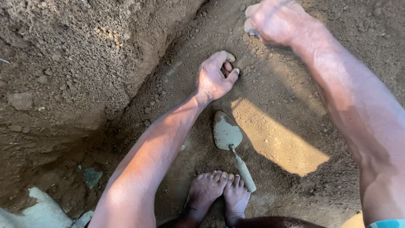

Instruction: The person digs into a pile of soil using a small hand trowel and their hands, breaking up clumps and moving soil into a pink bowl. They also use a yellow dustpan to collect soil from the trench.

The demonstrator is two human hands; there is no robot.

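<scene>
Overall, loose brown soil (pixel 270 139) fills the frame, forming the floor of a dug pit, with a rough earth wall (pixel 76 55) rising along the left side and a patch of sunlight lying on the ground to the right of centre. At the lower left corner a pale sack (pixel 40 211) lies against the foot of the wall. Two bare forearms reach down from the bottom edge. The left hand (pixel 216 76) rests on the soil near the middle, its fingers (pixel 230 69) curled inward and pressed into the dirt, the thumb tucked against them as if gathering a handful of earth. The right hand (pixel 276 21) is raised above the ground at the top of the frame and blurred; its fingers seem drawn into a loose fist, though what it holds, if anything, I cannot tell. Just below the left wrist a small trowel (pixel 231 141) lies flat on the soil, blade toward the hand, its pale handle pointing back to a pair of bare feet (pixel 217 194) standing close together, toes just beside the handle's end.
</scene>
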